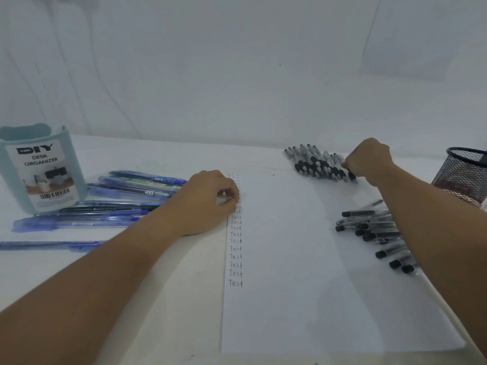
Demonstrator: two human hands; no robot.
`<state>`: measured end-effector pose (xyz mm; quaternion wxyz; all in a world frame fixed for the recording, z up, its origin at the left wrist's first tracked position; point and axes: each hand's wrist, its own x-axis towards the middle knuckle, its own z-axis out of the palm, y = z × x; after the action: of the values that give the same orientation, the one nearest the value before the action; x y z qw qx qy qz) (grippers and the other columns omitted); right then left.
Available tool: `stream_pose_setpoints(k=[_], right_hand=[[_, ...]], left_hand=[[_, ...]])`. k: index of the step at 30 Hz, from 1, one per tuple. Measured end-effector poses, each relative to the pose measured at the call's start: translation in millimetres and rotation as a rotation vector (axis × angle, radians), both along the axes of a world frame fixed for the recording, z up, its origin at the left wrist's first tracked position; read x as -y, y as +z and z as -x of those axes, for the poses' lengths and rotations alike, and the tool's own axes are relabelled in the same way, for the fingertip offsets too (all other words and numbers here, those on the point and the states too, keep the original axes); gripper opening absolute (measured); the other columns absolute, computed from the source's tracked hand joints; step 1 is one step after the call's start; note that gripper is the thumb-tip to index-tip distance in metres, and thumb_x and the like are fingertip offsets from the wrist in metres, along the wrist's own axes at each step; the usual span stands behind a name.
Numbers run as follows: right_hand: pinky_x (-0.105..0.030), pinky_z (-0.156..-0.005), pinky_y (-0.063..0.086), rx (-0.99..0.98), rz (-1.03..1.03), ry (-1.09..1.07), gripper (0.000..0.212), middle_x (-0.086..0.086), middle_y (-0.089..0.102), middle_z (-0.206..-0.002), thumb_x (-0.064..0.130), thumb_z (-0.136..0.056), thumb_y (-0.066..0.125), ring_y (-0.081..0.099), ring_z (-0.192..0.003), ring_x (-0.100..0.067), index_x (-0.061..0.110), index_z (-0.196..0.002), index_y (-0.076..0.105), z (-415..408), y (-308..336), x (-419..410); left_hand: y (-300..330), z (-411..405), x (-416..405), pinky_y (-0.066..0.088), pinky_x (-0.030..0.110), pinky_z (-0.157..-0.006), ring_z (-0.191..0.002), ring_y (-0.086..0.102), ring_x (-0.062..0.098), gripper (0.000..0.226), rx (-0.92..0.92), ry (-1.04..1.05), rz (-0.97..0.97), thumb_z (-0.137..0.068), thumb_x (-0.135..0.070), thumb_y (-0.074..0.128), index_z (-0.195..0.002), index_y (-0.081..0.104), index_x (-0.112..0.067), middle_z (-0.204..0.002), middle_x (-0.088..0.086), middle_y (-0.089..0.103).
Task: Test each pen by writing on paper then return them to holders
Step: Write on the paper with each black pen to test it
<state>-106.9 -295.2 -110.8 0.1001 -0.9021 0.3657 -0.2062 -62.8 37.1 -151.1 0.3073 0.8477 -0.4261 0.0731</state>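
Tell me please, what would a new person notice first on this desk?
Probably the white paper in the middle, with a column of the word "Test" down its left edge, where the left hand rests. Next, the pens: blue pens lie at left beside the DIY desk organizer, and a row of black pens at far right, where the right hand grips one, near the mesh holder.

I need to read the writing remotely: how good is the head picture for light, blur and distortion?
Head view: dim, flat, bluish light with only soft shadows and no glare; wide-angle bending at the edges tilts the desk organizer and mesh holder; the "Test" column on the paper reads near the camera, but blurs to nothing by the left hand; the pen in the right hand is soft.
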Motion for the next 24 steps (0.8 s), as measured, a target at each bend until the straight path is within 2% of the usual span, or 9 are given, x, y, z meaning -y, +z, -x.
stream_pose_setpoints(k=[3,5,7,9,12,15,18,21,24], right_hand=[[-0.022,-0.046,0.026,-0.01,0.005,-0.005,0.043,0.0,0.032,-0.055,0.002,-0.09,0.06,0.031,-0.048,-0.016,0.014,-0.06,0.033,-1,-2,2],[-0.022,-0.049,0.029,-0.017,0.009,-0.009,0.032,-0.007,0.043,-0.061,0.0,-0.09,0.058,0.035,-0.051,-0.019,0.009,-0.062,0.044,2,-1,0],[-0.028,-0.062,0.045,-0.022,-0.009,0.022,0.012,-0.018,0.065,-0.087,0.002,-0.091,0.057,0.054,-0.067,-0.027,-0.005,-0.085,0.066,6,1,0],[-0.036,-0.08,0.05,0.005,-0.054,0.062,0.02,-0.019,0.067,-0.102,0.005,-0.091,0.059,0.061,-0.086,-0.031,-0.007,-0.102,0.069,10,4,2],[-0.033,-0.075,0.051,0.048,-0.109,0.154,0.017,-0.009,0.065,-0.084,0.001,-0.091,0.057,0.06,-0.083,-0.027,0.002,-0.098,0.072,27,16,-7],[-0.028,-0.065,0.049,-0.164,-0.149,0.29,0.027,-0.008,0.07,-0.089,-0.004,-0.087,0.054,0.063,-0.074,-0.022,0.016,-0.088,0.071,50,32,-23],[-0.023,-0.063,0.047,-0.385,-0.167,0.404,0.036,0.003,0.071,-0.094,-0.01,-0.086,0.051,0.063,-0.073,-0.009,0.018,-0.091,0.073,71,40,-36],[-0.02,-0.061,0.043,-0.46,-0.127,0.447,0.04,0.011,0.068,-0.094,-0.01,-0.085,0.049,0.059,-0.073,0.001,0.022,-0.093,0.072,85,39,-45],[-0.022,-0.068,0.045,-0.499,-0.081,0.464,0.044,0.01,0.063,-0.092,-0.01,-0.085,0.047,0.061,-0.079,0.0,0.028,-0.087,0.069,91,32,-48]], left_hand=[[-1,-1,0,0.033,0.008,-0.075,-0.09,0.049,0.006,0.009,0.006,-0.004,0.002,-0.086,-0.018,0.061,-0.086,0.068,-0.023,-0.093,-0.007,0.059],[-1,-2,0,0.033,0.006,-0.074,-0.09,0.049,0.005,0.009,0.016,-0.007,0.0,-0.086,-0.017,0.061,-0.086,0.068,-0.023,-0.093,-0.007,0.059],[-1,-1,1,0.032,0.004,-0.074,-0.089,0.049,0.005,0.009,0.029,-0.012,-0.003,-0.086,-0.017,0.061,-0.086,0.068,-0.022,-0.093,-0.006,0.06],[0,-1,0,0.031,0.003,-0.074,-0.089,0.049,0.006,0.009,0.036,-0.013,-0.002,-0.086,-0.016,0.061,-0.085,0.068,-0.022,-0.093,-0.006,0.06],[0,0,0,0.032,0.004,-0.074,-0.089,0.049,0.006,0.009,0.05,-0.018,-0.007,-0.086,-0.016,0.061,-0.085,0.067,-0.023,-0.093,-0.006,0.06],[0,0,1,0.033,0.007,-0.073,-0.089,0.05,0.006,0.009,0.049,-0.011,-0.008,-0.086,-0.016,0.061,-0.086,0.068,-0.022,-0.093,-0.006,0.06],[0,1,1,0.033,0.009,-0.074,-0.091,0.051,0.01,0.009,0.051,-0.001,-0.007,-0.086,-0.016,0.061,-0.087,0.069,-0.021,-0.093,-0.005,0.06],[-1,2,0,0.033,0.009,-0.074,-0.092,0.051,0.01,0.009,0.046,0.007,-0.006,-0.086,-0.017,0.062,-0.087,0.069,-0.022,-0.094,-0.005,0.06],[-2,3,-1,0.032,0.008,-0.074,-0.09,0.05,0.008,0.01,0.041,0.015,-0.001,-0.086,-0.016,0.062,-0.086,0.069,-0.022,-0.094,-0.005,0.06]])
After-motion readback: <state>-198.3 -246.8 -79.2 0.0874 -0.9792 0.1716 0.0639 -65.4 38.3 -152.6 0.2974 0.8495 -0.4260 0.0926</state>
